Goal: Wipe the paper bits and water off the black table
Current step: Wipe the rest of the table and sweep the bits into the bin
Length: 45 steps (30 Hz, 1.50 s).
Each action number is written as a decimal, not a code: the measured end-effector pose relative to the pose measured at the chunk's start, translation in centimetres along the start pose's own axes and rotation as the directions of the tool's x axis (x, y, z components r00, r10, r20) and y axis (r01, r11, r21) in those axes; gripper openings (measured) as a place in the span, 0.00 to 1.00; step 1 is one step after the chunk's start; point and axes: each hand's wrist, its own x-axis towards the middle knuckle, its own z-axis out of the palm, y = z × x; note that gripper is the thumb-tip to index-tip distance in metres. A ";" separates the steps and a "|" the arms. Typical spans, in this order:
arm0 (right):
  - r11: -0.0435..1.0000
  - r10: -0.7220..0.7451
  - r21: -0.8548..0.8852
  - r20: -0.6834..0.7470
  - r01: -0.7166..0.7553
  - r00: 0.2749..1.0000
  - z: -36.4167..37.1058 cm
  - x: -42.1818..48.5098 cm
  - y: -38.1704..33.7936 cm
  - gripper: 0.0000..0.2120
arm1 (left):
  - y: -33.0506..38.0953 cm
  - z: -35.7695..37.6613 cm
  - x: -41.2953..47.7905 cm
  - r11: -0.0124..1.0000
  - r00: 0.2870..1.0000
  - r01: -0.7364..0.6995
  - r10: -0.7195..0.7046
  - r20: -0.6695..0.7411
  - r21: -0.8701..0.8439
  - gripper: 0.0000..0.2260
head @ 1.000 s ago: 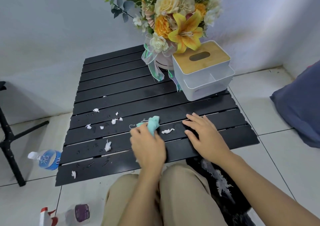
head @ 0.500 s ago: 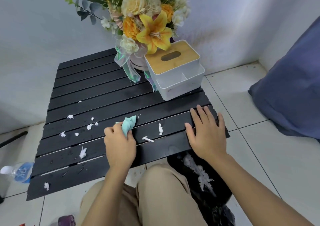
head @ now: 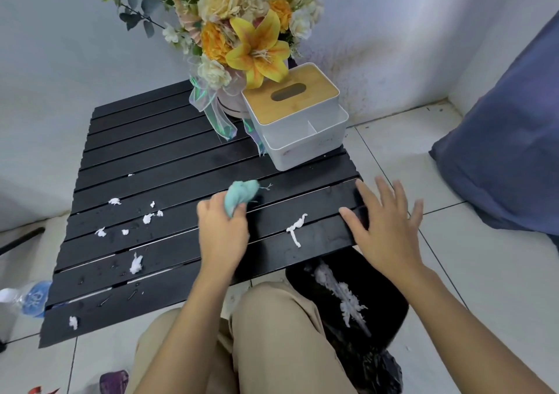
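Left hand (head: 222,236), clenched on the cloth (head: 242,197), should sweep the bits (head: 296,230) toward the bin (head: 384,303) (right hand (head: 390,230) open, fingers spread).

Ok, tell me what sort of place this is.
Probably a corner of a room in a home: a low black slatted table stands on a white tiled floor against plain walls, carrying a flower arrangement and a wood-lidded tissue box.

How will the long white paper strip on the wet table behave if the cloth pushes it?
The paper strip looks twisted and soggy, so it will probably bend and roll, not slide. Droplets shine on the black table, so it may cling to a slat or tear. Being thin, it should resist the cloth little.
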 end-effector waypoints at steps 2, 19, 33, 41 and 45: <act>0.954 0.063 0.285 0.116 -0.094 0.991 -0.2 -0.6 0.9 0.31 | -1.1 -0.4 -0.9 0.993 0.997 0.069 -0.066 -0.035 0.100 0.12; 0.491 0.128 0.790 0.351 -0.367 0.928 0.7 0.7 1.8 0.25 | 2.0 4.9 -2.8 0.988 0.987 -0.119 0.108 0.117 0.094 0.14; 0.431 0.170 0.795 0.393 -0.427 0.904 0.2 1.4 1.2 0.25 | 2.6 3.8 -3.5 0.997 0.981 -0.080 0.081 0.176 -0.012 0.11; 0.436 0.182 0.792 0.388 -0.428 0.903 -0.2 1.3 0.9 0.25 | 3.0 5.8 -6.9 0.923 0.953 -0.298 0.271 0.138 0.245 0.15; 0.470 0.179 0.772 0.392 -0.428 0.902 -0.1 1.4 0.9 0.24 | 3.6 5.4 -10.2 0.845 0.806 -0.526 0.462 0.370 0.091 0.15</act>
